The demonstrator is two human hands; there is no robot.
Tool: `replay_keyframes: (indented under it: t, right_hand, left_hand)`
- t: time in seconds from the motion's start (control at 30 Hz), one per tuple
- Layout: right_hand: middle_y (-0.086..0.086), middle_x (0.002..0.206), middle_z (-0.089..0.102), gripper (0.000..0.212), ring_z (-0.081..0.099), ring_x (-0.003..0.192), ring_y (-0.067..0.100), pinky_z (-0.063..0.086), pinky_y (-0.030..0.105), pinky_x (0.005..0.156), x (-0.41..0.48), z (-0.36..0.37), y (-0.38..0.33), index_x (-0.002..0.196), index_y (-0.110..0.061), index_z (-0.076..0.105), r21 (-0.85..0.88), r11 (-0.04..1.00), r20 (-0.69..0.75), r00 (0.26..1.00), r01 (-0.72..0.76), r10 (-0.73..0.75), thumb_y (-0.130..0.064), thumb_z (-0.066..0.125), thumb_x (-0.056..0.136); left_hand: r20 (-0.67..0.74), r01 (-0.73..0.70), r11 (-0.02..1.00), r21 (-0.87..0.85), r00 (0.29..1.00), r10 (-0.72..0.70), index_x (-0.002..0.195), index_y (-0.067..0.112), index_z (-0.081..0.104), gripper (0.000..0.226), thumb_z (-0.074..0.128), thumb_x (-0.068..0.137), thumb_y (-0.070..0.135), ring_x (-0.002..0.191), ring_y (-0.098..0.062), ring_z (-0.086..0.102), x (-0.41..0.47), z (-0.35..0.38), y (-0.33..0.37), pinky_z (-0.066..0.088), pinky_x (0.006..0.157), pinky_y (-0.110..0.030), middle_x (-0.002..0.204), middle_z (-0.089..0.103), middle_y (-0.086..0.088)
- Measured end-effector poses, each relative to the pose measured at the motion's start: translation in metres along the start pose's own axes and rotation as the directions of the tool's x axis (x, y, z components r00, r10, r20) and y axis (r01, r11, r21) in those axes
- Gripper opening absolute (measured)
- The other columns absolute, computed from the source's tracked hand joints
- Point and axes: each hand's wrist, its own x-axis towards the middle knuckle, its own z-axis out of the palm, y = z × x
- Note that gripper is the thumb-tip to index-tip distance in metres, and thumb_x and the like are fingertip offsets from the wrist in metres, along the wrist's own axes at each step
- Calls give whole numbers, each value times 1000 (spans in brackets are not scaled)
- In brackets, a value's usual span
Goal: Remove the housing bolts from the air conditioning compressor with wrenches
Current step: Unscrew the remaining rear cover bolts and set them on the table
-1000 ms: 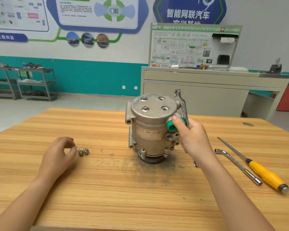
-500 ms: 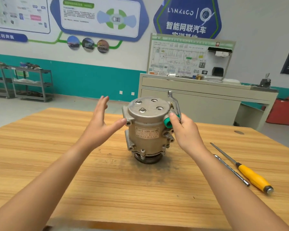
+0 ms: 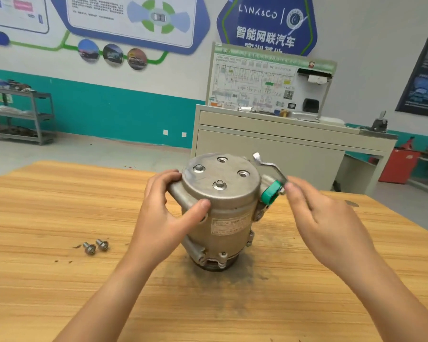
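On the wood-grain bench (image 3: 59,292) the cast-metal, cylindrical compressor (image 3: 230,218) stands upright, with two hex bolts (image 3: 219,185) in its round cover and two loose bolts (image 3: 95,246) lying to its left. The left hand (image 3: 163,218), spread beside it half a second ago, now clasps its side. The blurred right hand (image 3: 326,225) meets the bent steel wrench (image 3: 269,166), but I cannot tell whether it grips it.
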Motion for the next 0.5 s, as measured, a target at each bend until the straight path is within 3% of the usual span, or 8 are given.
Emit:
replay_keyframes:
  t: [0.1,0.17,0.27,0.33,0.37,0.4,0.43,0.5]
  right_hand:
    - [-8,59,61,66,60,65,25,41,34,54,-12,-10,-14,121,-44,52,-75,994,68,995,78,-73,-63,7,77]
    - [-10,75,66,70,62,76,21,45,32,61,-15,-10,-19,126,-51,38,-198,975,104,991,98,-78,-62,-6,72]
    - [-12,78,64,69,62,76,16,46,30,59,-12,-12,-22,128,-49,24,-394,906,124,986,156,-116,-58,-14,72]
    - [-6,61,61,50,60,55,22,32,28,41,-8,-15,-26,121,-44,45,-452,875,199,976,172,-89,-56,13,83]
    - [-2,47,51,36,48,37,27,19,20,37,-8,-17,-28,112,-34,60,-431,886,223,972,171,-79,-48,47,82]
    - [1,38,36,41,30,25,23,12,13,43,-6,-18,-29,104,-20,69,-414,887,198,972,203,-130,-30,76,66]
    - [1,38,22,56,14,26,16,10,10,49,-7,-19,-30,104,-13,70,-447,855,205,961,262,-187,-10,83,50]
    - [0,51,12,81,5,37,12,6,12,46,-7,-28,-42,134,-24,44,-557,754,412,904,349,-115,-2,65,59]
  left_hand:
    - [-18,-92,994,58,996,93,109,29,47,64,63,56,61,115,22,35,-7,3,4,28,88,2,122,42,25]
    - [-27,-165,980,114,985,169,103,30,47,55,64,59,58,116,21,35,-10,4,8,25,87,4,123,42,23]
    - [-53,-265,951,161,960,276,98,20,51,47,65,65,51,114,16,40,-12,9,12,27,89,1,121,47,14]
    - [-56,-273,949,157,957,285,99,18,52,46,64,67,49,112,16,41,-13,13,15,28,90,1,119,49,11]
    - [-54,-268,952,150,959,279,100,17,52,47,64,68,49,113,16,41,-14,14,16,28,90,0,119,49,11]
    - [-54,-263,954,144,961,273,102,17,52,48,64,68,49,113,16,40,-14,15,17,28,91,0,119,49,11]
    - [-54,-259,955,143,962,269,106,18,52,51,63,68,49,113,16,40,-15,15,19,28,91,0,119,49,11]
    - [-45,-252,955,157,964,262,115,20,49,60,62,67,52,114,14,39,-16,17,21,27,93,-1,119,49,9]
